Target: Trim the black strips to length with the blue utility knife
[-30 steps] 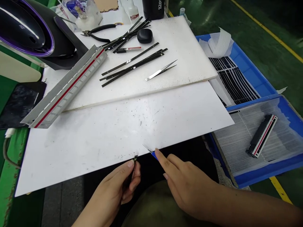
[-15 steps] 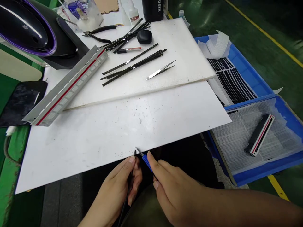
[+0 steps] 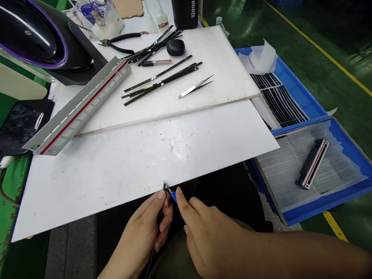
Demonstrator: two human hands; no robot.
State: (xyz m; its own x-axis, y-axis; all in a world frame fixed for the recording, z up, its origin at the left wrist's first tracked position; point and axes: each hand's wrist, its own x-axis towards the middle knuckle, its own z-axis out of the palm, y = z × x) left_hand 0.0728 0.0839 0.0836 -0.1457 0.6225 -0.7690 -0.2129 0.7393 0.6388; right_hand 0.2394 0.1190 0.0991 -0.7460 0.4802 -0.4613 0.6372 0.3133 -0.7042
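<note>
My left hand (image 3: pixel 147 223) pinches a thin black strip (image 3: pixel 150 257) between thumb and fingers, just off the table's front edge. The strip's short tip pokes up past the thumb, and its tail hangs down below the hand. In my right hand (image 3: pixel 206 232) is a craft knife (image 3: pixel 174 196) with a blue handle, the index finger stretched along it. Its pointed blade lies against or very near the strip's tip; contact is too small to tell. Further back, several glossy black strips (image 3: pixel 162 80) and a pair of tweezers (image 3: pixel 195 87) rest on a white foam board (image 3: pixel 229 77).
A grey scale ruler (image 3: pixel 80 112) with a red line lies across the board's left side, beside a black device (image 3: pixel 31 35). Cutting pliers (image 3: pixel 120 42) and a black cup (image 3: pixel 185 13) are at the back. Blue trays (image 3: pixel 356 182) stand on the right.
The knife in my right hand has moved slightly left, bringing its blade up to the strip's tip. My left hand keeps its pinch. The whole view has shifted a little.
</note>
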